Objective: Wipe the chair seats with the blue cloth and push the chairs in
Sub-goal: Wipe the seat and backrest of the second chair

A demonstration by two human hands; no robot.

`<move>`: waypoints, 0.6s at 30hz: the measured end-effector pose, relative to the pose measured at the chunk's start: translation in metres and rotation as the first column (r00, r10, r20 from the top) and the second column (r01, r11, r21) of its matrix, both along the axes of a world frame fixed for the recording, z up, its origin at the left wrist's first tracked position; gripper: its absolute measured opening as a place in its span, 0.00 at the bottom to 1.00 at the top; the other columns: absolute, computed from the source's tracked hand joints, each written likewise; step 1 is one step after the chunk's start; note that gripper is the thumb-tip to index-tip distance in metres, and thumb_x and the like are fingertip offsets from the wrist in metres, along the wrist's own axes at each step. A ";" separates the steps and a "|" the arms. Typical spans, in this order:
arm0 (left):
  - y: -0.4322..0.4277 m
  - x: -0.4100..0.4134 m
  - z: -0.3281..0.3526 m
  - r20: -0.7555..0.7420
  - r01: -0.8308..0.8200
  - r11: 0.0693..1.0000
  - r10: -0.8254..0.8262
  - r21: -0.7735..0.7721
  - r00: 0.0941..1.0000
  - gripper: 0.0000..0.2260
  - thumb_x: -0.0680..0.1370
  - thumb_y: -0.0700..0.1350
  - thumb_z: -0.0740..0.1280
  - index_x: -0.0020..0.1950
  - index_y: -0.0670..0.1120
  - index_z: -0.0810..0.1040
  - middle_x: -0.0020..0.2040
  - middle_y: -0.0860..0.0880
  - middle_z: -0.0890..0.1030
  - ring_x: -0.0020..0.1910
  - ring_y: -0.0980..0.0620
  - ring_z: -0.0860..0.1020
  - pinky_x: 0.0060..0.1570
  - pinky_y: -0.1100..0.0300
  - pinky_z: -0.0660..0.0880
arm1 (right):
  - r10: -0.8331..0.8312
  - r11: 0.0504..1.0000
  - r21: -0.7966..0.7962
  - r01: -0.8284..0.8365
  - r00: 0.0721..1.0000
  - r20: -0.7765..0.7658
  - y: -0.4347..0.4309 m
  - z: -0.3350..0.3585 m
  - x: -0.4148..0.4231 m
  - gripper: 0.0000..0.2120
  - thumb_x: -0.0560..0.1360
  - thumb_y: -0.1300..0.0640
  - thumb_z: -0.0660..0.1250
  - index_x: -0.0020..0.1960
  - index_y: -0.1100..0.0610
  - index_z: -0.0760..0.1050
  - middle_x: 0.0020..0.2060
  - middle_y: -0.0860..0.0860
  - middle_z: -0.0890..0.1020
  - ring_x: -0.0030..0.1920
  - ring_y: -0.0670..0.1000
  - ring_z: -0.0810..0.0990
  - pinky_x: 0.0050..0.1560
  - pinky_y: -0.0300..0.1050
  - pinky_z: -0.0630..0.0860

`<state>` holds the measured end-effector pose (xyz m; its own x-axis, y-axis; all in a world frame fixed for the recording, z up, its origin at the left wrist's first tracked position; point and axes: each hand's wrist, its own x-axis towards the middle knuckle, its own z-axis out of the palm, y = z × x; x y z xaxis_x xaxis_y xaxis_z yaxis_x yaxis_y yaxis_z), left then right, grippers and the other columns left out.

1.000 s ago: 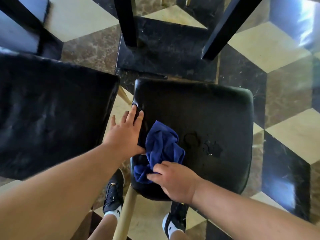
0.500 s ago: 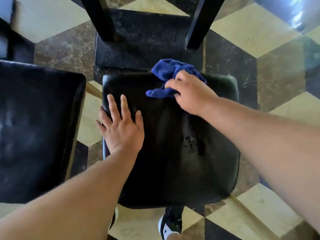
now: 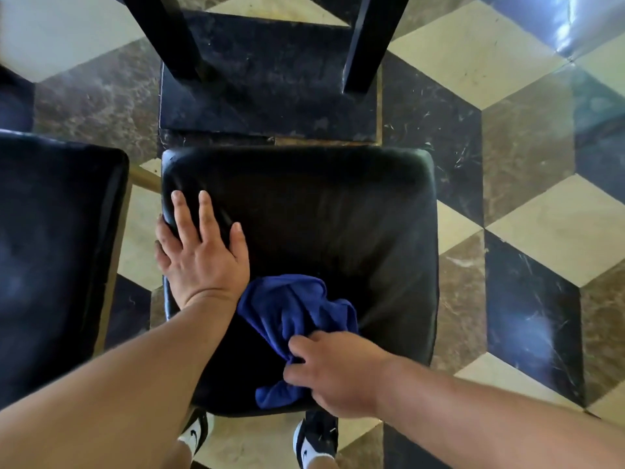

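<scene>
Here, blue cloth (image 3: 297, 309) on chair seat (image 3: 338, 214), seemingly in right hand (image 3: 341, 374).

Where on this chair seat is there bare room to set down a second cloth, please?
The chair seat is bare across its far half, beyond the left hand, and down its right side, between the blue cloth and the right edge. The near left is crowded: the left hand lies flat there, and the right hand grips the cloth.

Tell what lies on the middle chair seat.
The blue cloth, gripped by the right hand, and the left hand flat at the left edge of the chair seat. The surface beneath them is hidden.
</scene>
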<state>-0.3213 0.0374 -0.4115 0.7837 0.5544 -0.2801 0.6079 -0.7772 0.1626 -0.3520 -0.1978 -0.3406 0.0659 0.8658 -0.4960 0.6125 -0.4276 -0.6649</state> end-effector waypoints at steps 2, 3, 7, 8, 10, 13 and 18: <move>0.000 0.000 0.000 0.011 -0.004 1.000 0.004 -0.006 1.000 0.32 0.83 0.65 0.49 0.85 0.54 0.49 0.86 0.47 0.48 0.81 0.32 0.53 0.75 0.31 0.57 | 0.077 0.997 0.015 -0.077 0.997 0.015 -0.001 -0.001 0.018 0.14 0.76 0.60 0.63 0.61 0.53 0.76 0.54 0.55 0.71 0.46 0.59 0.73 0.39 0.55 0.69; 0.000 0.000 -0.001 0.015 -0.004 1.000 0.004 -0.008 1.000 0.32 0.83 0.65 0.49 0.84 0.54 0.50 0.86 0.47 0.48 0.81 0.32 0.53 0.75 0.30 0.57 | 0.079 0.997 0.023 -0.080 0.996 0.043 -0.001 -0.001 0.031 0.14 0.76 0.60 0.63 0.60 0.53 0.77 0.53 0.54 0.72 0.47 0.59 0.75 0.41 0.56 0.71; 0.001 -0.001 -0.002 0.025 -0.015 1.000 0.015 -0.020 1.000 0.32 0.83 0.66 0.48 0.84 0.55 0.49 0.86 0.48 0.47 0.81 0.32 0.53 0.75 0.30 0.57 | -0.083 0.996 0.044 0.075 0.972 0.222 -0.007 -0.004 0.102 0.12 0.75 0.57 0.65 0.57 0.54 0.80 0.54 0.56 0.76 0.50 0.63 0.78 0.49 0.57 0.73; 0.001 -0.001 -0.003 0.028 -0.016 1.000 0.017 -0.022 0.999 0.32 0.83 0.66 0.48 0.84 0.55 0.48 0.86 0.48 0.47 0.81 0.32 0.52 0.75 0.30 0.57 | -0.138 0.990 0.058 0.127 0.955 0.261 -0.007 -0.005 0.121 0.11 0.75 0.58 0.66 0.55 0.55 0.81 0.53 0.57 0.77 0.49 0.64 0.79 0.48 0.57 0.72; 0.001 -0.002 -0.004 0.036 -0.007 1.000 0.007 -0.017 0.999 0.31 0.83 0.67 0.47 0.84 0.56 0.47 0.86 0.49 0.46 0.81 0.33 0.51 0.75 0.30 0.56 | -0.257 0.966 0.093 0.240 0.916 0.308 -0.007 -0.006 0.158 0.09 0.74 0.59 0.68 0.53 0.56 0.82 0.51 0.59 0.77 0.49 0.64 0.78 0.48 0.55 0.69; 0.000 -0.002 -0.006 0.054 0.001 1.000 -0.001 0.001 0.999 0.31 0.83 0.67 0.45 0.84 0.57 0.46 0.86 0.50 0.46 0.82 0.33 0.51 0.76 0.31 0.56 | -0.463 0.886 0.141 0.442 0.819 0.339 -0.008 -0.011 0.198 0.09 0.74 0.58 0.68 0.54 0.53 0.82 0.53 0.55 0.76 0.54 0.60 0.76 0.52 0.53 0.72; 0.001 -0.004 -0.001 0.007 0.065 0.997 -0.065 0.030 0.998 0.30 0.85 0.64 0.44 0.85 0.54 0.45 0.86 0.44 0.43 0.82 0.32 0.48 0.79 0.33 0.49 | -0.701 0.703 0.172 0.690 0.630 0.335 -0.001 -0.028 0.192 0.12 0.75 0.58 0.66 0.56 0.46 0.80 0.51 0.45 0.71 0.48 0.52 0.75 0.47 0.49 0.72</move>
